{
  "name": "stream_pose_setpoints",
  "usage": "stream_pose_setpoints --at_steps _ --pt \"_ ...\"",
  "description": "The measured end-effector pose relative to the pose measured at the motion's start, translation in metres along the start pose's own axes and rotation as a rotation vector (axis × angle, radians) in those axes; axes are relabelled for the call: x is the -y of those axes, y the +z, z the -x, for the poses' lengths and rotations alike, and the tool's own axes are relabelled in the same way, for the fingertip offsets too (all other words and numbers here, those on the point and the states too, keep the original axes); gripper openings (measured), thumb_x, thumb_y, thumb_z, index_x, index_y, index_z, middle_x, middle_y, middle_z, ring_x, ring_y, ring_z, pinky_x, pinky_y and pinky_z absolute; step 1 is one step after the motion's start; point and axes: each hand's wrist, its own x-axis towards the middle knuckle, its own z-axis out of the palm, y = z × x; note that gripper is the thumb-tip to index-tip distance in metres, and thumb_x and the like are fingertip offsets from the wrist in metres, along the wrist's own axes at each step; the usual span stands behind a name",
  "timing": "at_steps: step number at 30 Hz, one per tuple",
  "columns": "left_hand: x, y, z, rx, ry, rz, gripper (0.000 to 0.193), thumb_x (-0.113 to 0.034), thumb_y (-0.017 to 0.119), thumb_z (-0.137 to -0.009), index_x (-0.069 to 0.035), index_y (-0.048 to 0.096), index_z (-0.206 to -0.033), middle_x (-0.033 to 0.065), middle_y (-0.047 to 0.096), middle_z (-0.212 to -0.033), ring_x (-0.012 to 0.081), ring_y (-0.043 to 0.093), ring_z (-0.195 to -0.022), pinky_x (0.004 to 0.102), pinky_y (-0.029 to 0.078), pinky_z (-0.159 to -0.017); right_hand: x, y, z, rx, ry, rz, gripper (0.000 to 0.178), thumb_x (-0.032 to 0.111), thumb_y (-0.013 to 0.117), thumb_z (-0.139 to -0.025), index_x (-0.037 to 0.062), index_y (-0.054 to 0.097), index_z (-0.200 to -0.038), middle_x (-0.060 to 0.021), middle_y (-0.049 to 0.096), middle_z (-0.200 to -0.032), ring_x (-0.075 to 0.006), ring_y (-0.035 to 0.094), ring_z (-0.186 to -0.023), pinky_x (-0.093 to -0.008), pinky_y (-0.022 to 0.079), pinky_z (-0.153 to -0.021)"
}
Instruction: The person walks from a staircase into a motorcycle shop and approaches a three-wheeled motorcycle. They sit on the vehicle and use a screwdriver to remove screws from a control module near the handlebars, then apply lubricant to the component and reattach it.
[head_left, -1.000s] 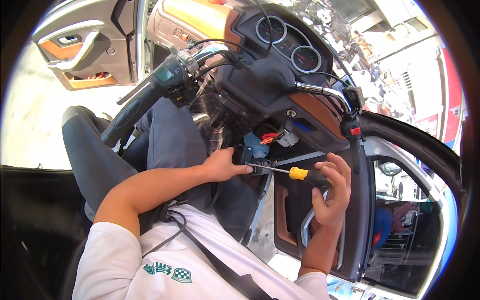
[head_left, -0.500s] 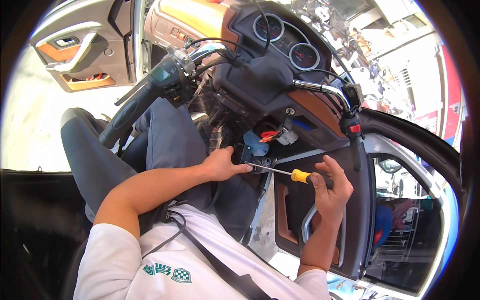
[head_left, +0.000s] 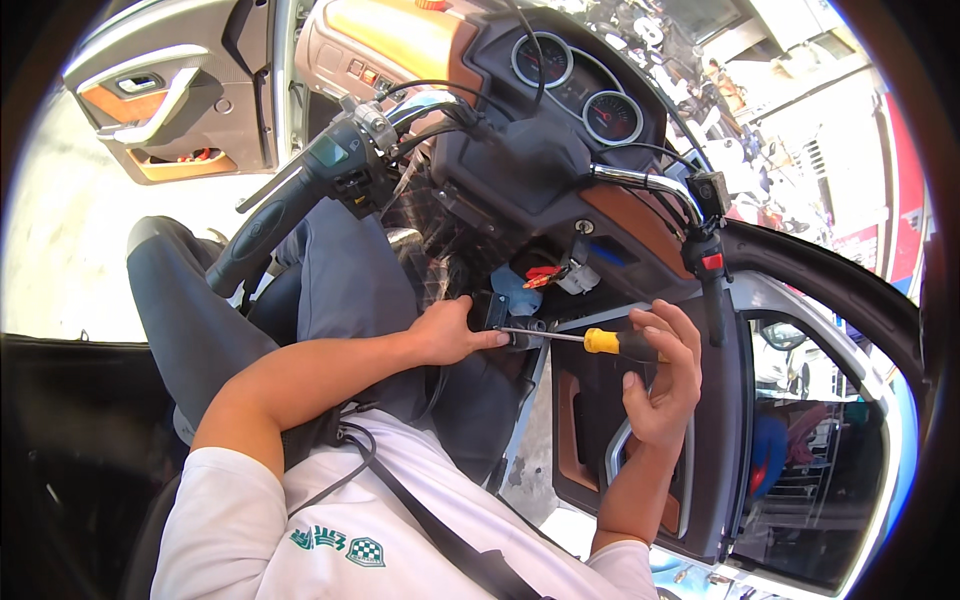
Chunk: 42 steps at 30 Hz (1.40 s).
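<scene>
My left hand is closed around a small black block-shaped part in front of the seat; its exact kind is unclear. The thumb lies beside the tip of a screwdriver with a thin metal shaft and a yellow-and-black handle. The shaft points left, and its tip meets the part beside my thumb. My right hand has its fingers curved along the handle's end, with the thumb lifted away from it. A dark grey cylindrical fitting sits next to the part, partly behind the shaft.
Handlebars with a left grip and a right grip stand before me, below a two-dial gauge cluster. Red-orange wires and a light blue item lie beneath the dash. Both the left door and right door are swung outward.
My right thumb has come off the screwdriver handle and dropped lower, while the fingers have shifted along it. The handle has risen slightly. My left hand stays on the black part.
</scene>
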Motion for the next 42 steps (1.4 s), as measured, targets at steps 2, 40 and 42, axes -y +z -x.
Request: stream_pose_setpoints --at_steps 2,40,42 --pt "0.002 -0.002 0.002 -0.004 -0.008 0.014 0.089 -0.067 0.081 -0.082 0.017 0.063 -0.103 0.0364 0.069 -0.094 0.0464 0.073 -0.095 0.0486 0.057 -0.083 0.005 0.001 0.004 0.004 0.168 -0.002 0.052 -0.007 0.074 -0.074 0.0002 0.067 -0.125 -0.0215 0.065 -0.126 -0.0298 0.072 -0.111 -0.0370 0.059 -0.092" --pt "0.002 -0.001 0.000 0.039 -0.024 0.038 0.091 -0.069 0.079 -0.084 0.017 0.062 -0.107 0.0370 0.070 -0.101 0.0464 0.072 -0.099 0.0485 0.056 -0.087 -0.006 0.006 0.017 -0.313 0.213 0.003 0.052 -0.005 0.078 -0.088 0.0010 0.055 -0.134 -0.0132 0.061 -0.122 -0.0164 0.064 -0.105 -0.0311 0.057 -0.094" --pt "0.002 0.000 0.000 0.039 -0.020 0.034 0.091 -0.069 0.079 -0.084 0.018 0.062 -0.107 0.0373 0.070 -0.101 0.0466 0.072 -0.100 0.0485 0.056 -0.087 -0.013 0.007 0.020 -0.299 0.219 -0.004 0.051 -0.005 0.078 -0.088 0.0006 0.055 -0.134 -0.0133 0.061 -0.124 -0.0169 0.064 -0.106 -0.0320 0.057 -0.095"
